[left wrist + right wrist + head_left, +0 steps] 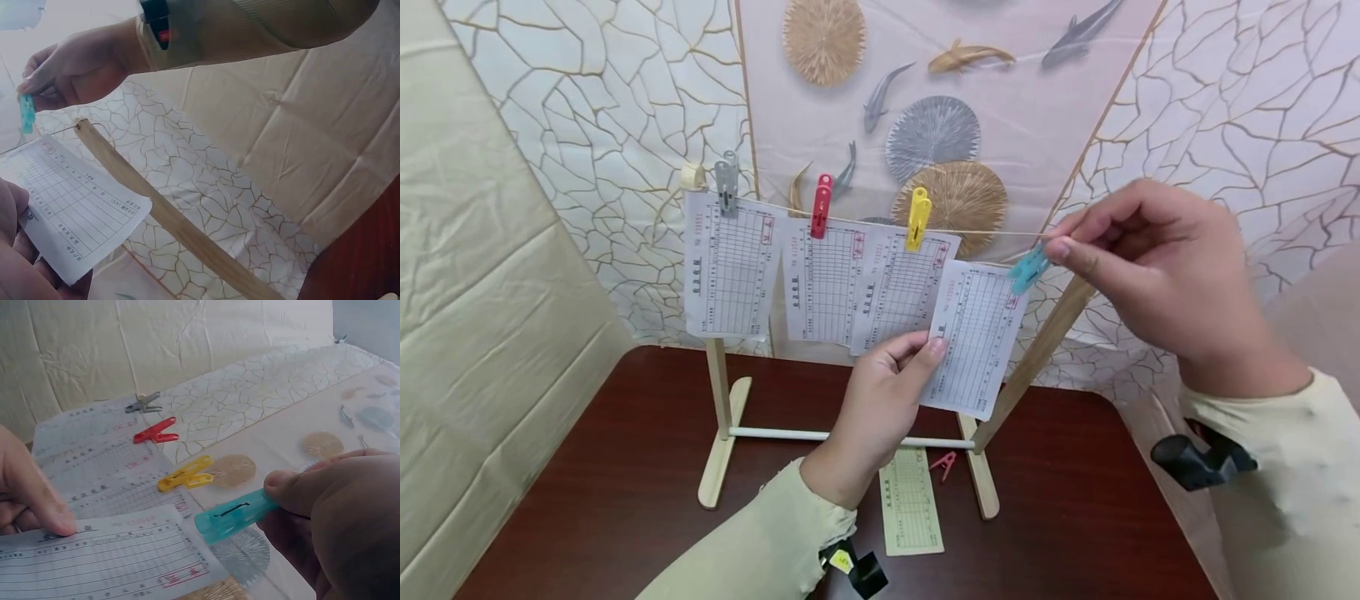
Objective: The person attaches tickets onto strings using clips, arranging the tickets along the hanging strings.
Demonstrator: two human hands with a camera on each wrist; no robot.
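My left hand (pixel 887 392) pinches the left edge of a white printed slip (pixel 976 350) between thumb and fingers. A teal clothespin (pixel 1028 268) is pinched at its handle end by my right hand (pixel 1165 275). In the head view its tip overlaps the slip's upper right corner, by the string (pixel 1000 234); in the right wrist view the clothespin's tip (pixel 215 525) is close to the slip's edge, and I cannot tell whether it bites the paper. Three more white slips hang from the string under a grey clothespin (pixel 727 183), a red clothespin (pixel 822 206) and a yellow clothespin (pixel 917 218).
The string runs between the posts of a wooden stand (pixel 1037 358) joined low by a white rod (pixel 778 434). On the dark red table (pixel 625 500) lie a yellow slip (pixel 912 504) and a pink clothespin (pixel 943 465). Patterned cloth (pixel 647 167) hangs behind.
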